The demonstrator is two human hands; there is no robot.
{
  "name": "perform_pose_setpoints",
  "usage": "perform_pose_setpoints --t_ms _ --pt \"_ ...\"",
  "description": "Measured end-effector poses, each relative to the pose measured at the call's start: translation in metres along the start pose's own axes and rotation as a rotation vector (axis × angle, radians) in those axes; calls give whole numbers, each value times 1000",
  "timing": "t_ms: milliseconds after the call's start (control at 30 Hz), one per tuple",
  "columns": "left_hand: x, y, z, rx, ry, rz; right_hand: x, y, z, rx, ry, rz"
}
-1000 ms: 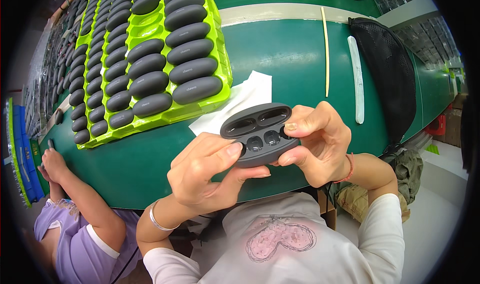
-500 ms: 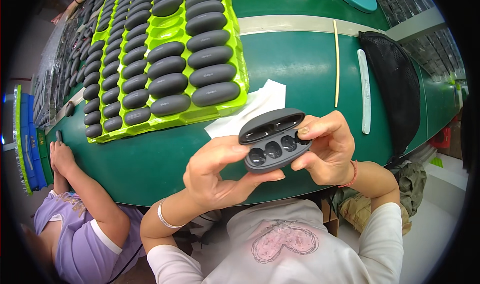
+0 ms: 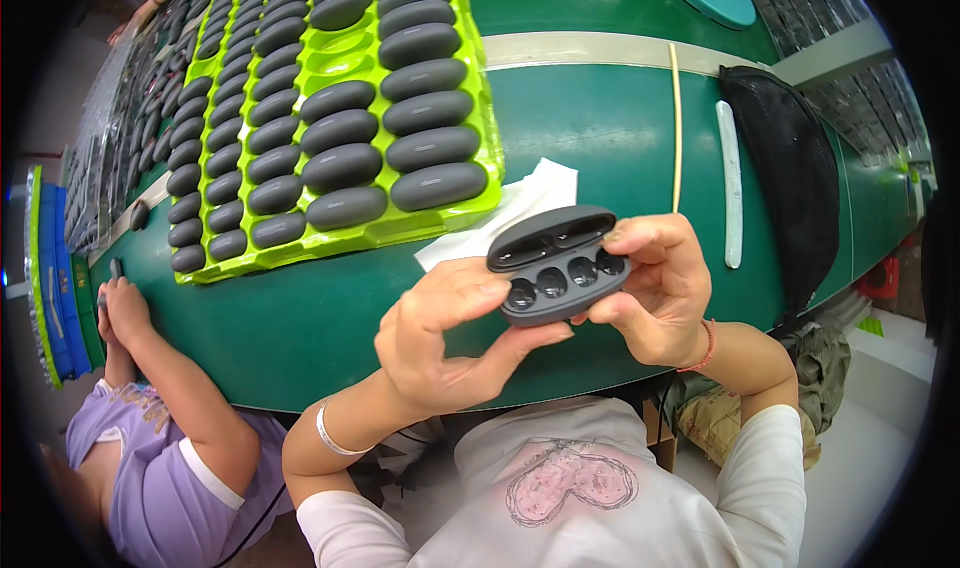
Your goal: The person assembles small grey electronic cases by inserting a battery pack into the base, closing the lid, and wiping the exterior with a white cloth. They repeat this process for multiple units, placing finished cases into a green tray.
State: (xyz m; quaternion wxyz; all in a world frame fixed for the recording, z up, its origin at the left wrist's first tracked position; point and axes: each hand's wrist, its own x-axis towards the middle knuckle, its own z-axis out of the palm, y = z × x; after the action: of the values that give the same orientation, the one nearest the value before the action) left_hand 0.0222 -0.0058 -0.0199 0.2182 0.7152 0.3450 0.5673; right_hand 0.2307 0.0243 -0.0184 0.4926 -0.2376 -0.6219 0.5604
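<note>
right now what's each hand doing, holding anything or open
Left hand: closed on the open dark grey case, gripping its left end.
Right hand: closed on the same case, holding its right end.

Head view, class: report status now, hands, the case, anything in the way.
Left hand and right hand both grip the open grey case. Case held above the green table, lid up. Nothing in the way; white paper lies beyond.

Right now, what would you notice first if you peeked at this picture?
First, the open dark grey case held up in the middle between the left hand and the right hand. Next, the bright green tray behind it on the green table, packed with rows of closed grey cases.
</note>
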Motion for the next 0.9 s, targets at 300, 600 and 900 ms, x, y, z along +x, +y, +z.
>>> perform_pose_setpoints --t_ms 300,600,900 --pt "4 9 2 -236 -22 -386 10 -2 0 -30 -1 12" --pt "11 7 -1 -243 -7 -327 13 -4 0 12 -13 54" --pt "7 3 -5 -325 -37 -283 15 -9 1 316 19 335"
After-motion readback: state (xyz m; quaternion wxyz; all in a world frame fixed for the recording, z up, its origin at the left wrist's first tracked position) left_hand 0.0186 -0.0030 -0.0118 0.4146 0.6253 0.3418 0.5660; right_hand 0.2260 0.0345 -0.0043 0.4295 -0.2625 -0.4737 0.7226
